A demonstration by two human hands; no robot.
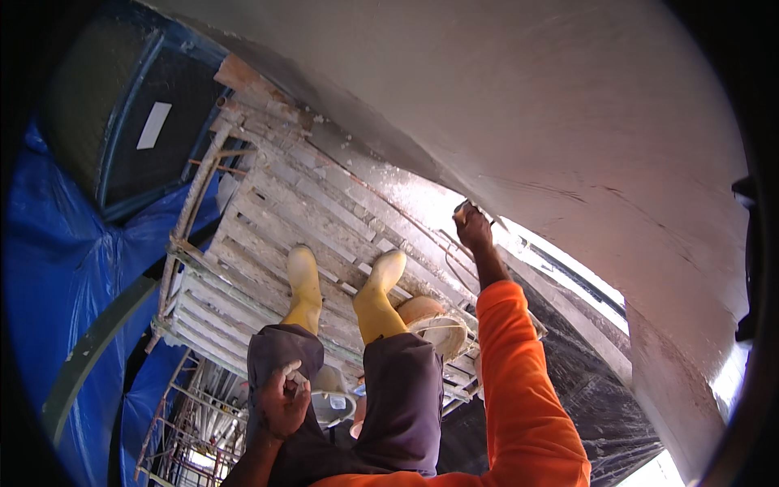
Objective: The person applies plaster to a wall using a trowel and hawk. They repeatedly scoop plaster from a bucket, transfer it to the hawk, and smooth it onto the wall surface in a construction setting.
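Observation:
My right hand (473,226), at the end of an orange sleeve, reaches forward to the lower edge of a smooth grey plastered surface (568,97). Its fingers are closed round a small hand tool (461,209), dark with a yellowish part; its kind is mostly hidden by the hand. Above my right thigh, my left hand (284,399) is held with curled fingers, pale paste smeared on the fingertips. Whether anything lies inside those fingers cannot be seen.
My yellow boots (380,296) stand on a slatted scaffold platform (276,195) spattered with plaster. A round bucket (441,331) is beside the right boot, and another container (334,404) shows between my legs. Scaffold bars (195,203), blue sheeting (61,268) and a dark-framed panel (154,122) lie left.

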